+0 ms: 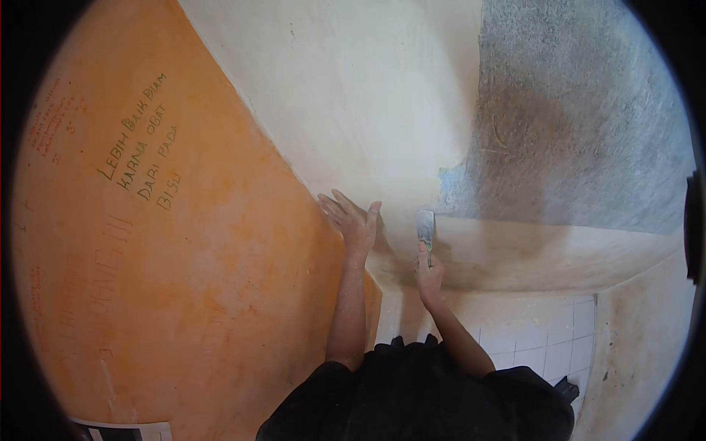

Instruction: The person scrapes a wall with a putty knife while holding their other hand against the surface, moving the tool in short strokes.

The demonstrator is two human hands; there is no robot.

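My left hand (pixel 353 223) rests with its fingers spread near the corner where the orange wall meets the white wall (pixel 353 95). To its right, my right hand (pixel 429 273) is closed around the handle of a scraper (pixel 425 228). The scraper's flat metal blade points up, over the white wall just below the ragged corner of a rough grey patch (pixel 566 125). Whether the blade touches the wall I cannot tell.
An orange wall (pixel 213 242) with green and red handwriting fills the left side. White floor tiles (pixel 544 338) show below. A dark object (pixel 566 389) lies at the lower right, and a dark item (pixel 692 228) stands at the right edge.
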